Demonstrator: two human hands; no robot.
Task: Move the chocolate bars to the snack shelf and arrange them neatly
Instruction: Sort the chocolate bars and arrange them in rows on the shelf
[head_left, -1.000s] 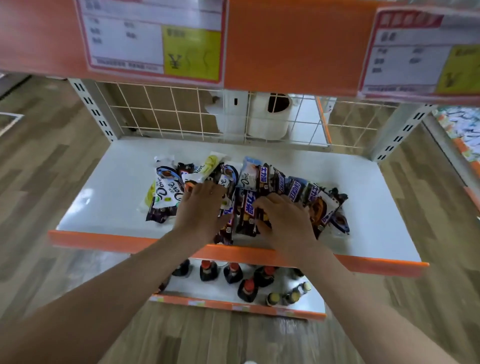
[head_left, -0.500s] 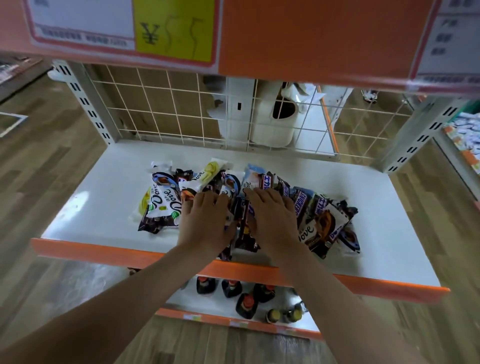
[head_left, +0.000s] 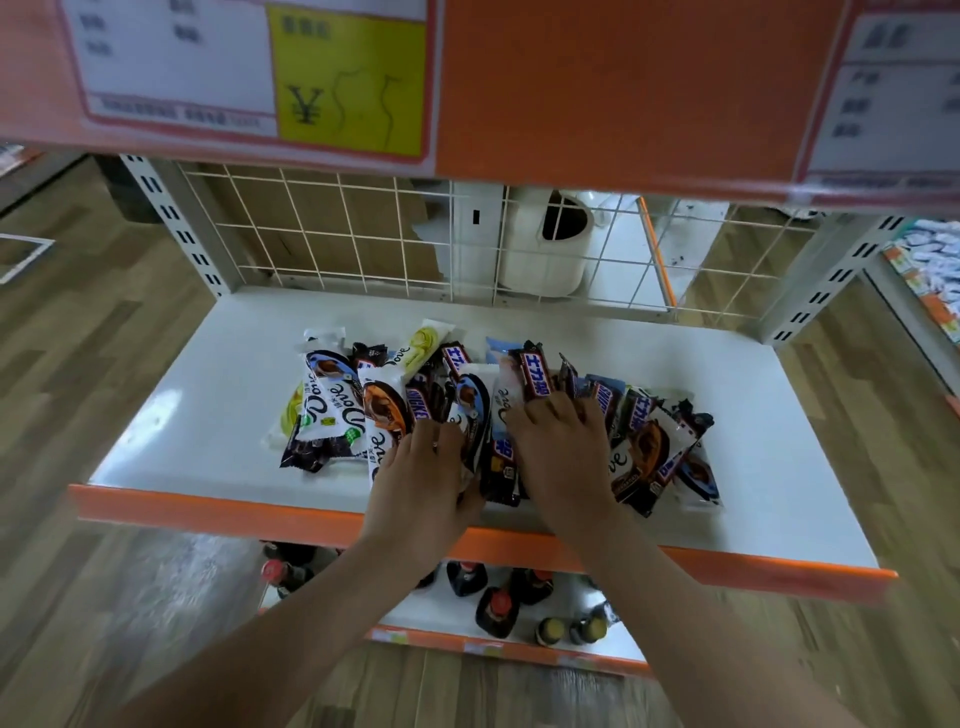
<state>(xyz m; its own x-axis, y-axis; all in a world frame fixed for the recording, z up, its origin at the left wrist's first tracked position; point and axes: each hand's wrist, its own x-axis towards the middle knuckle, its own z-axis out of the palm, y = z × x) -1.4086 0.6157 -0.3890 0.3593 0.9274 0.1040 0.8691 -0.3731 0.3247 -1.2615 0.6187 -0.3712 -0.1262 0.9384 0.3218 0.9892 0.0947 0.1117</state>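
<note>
White shelf (head_left: 197, 415): chocolate bars (head_left: 337, 415) under hands (head_left: 426, 467).

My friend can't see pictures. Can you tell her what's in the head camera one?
Two hands, left hand and right hand, press flat on a messy pile of chocolate bars on a white shelf with an orange front edge. Bottles stand on the shelf below.

White shelf (head_left: 218, 374), orange front edge; on it, brown, white and blue chocolate bars (head_left: 395, 410), one wrapper (head_left: 423, 345) pale yellow.
</note>
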